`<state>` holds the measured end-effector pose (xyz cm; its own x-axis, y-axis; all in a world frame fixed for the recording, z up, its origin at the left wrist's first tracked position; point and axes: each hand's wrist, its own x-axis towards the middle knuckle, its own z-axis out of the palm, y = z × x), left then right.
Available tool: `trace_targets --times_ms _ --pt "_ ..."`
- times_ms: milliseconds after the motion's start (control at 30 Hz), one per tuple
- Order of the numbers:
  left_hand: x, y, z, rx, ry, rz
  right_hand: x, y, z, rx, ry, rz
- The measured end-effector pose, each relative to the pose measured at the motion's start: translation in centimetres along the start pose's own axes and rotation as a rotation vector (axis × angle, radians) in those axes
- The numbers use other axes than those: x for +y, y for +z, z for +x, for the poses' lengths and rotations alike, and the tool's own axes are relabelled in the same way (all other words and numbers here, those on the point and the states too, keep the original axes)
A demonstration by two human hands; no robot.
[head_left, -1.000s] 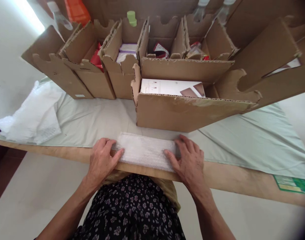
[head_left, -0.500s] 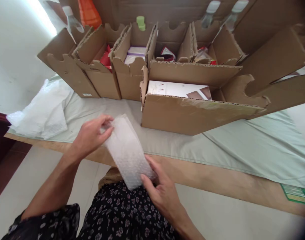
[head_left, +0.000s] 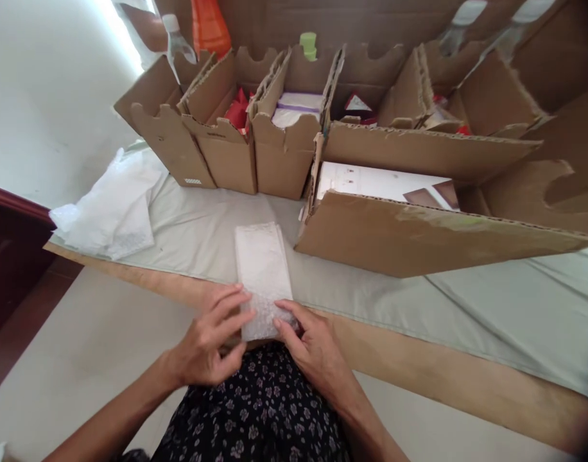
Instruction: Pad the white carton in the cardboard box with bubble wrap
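Observation:
A folded bubble wrap pouch point(head_left: 262, 263), white and translucent, extends over the table's front edge, its far end on the pale cloth. My right hand point(head_left: 309, 337) grips its near right corner, thumb and fingers closed on the plastic. Along the left edge of the pouch is my left hand point(head_left: 214, 337), with its fingers apart and the fingertips at the plastic. A dark bit shows by my right fingers, too small to make out.
Cardboard bins point(head_left: 279, 154) line the back, holding red packets and white packs. A larger cardboard bin point(head_left: 395, 234) with a white box point(head_left: 371, 183) stands at the right. More bubble wrap point(head_left: 111, 205) lies at the left. Bottles point(head_left: 210, 29) stand behind.
The pouch has swung upright in view, with its far end now on the cloth. My left hand has let go of the far end and come down to the near left edge.

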<state>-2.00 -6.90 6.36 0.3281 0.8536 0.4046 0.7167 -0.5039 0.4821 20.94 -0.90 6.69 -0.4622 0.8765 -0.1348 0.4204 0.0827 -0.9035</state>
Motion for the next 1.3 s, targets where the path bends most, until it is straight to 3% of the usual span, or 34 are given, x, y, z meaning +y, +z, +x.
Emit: trace_targets --times_ms 100,300,400,533,600,700,767,900,1033,1167,1200,1300 --pt "1.3 0.8 -1.9 -0.028 0.008 0.059 -0.1 -0.3 0.4 -0.059 0.085 0.119" --pt "0.4 2.3 -0.2 0.135 -0.018 0.001 -0.2 -1.6 0.2 -0.164 0.216 0.374" --pt "0.4 1.9 0.9 0.178 -0.168 -0.109 0.0 -3.0 -0.8 -0.116 0.142 0.295" --pt "0.6 1.3 1.8 0.143 -0.337 -0.211 0.2 -4.0 -1.0 0.129 -0.115 -0.07" --pt "0.6 1.3 2.2 0.133 -0.43 -0.224 0.2 -3.5 -0.1 0.129 -0.213 -0.17" --pt "0.6 1.5 2.5 0.103 -0.53 -0.25 0.1 -2.1 1.9 0.041 -0.173 -0.154" --pt "0.6 1.8 2.6 0.138 -0.498 -0.197 0.0 -1.3 3.1 0.055 -0.103 -0.153" --pt "0.8 2.4 2.2 0.325 -0.251 0.085 0.1 -0.5 4.4 0.1 -0.059 -0.23" --pt "0.4 2.7 2.2 0.136 -0.141 0.214 0.4 -0.7 3.9 0.145 -0.131 -0.311" --pt "-0.5 2.4 2.5 0.004 -0.124 0.164 0.2 -1.7 1.8 0.352 -0.409 -0.523" --pt "-0.7 2.4 2.6 -0.004 -0.111 0.155 0.2 -1.9 1.3 0.328 -0.482 -0.591" --pt "-1.1 2.1 2.8 -0.026 -0.085 0.166 0.1 -2.0 1.2 0.093 -0.593 -0.737"
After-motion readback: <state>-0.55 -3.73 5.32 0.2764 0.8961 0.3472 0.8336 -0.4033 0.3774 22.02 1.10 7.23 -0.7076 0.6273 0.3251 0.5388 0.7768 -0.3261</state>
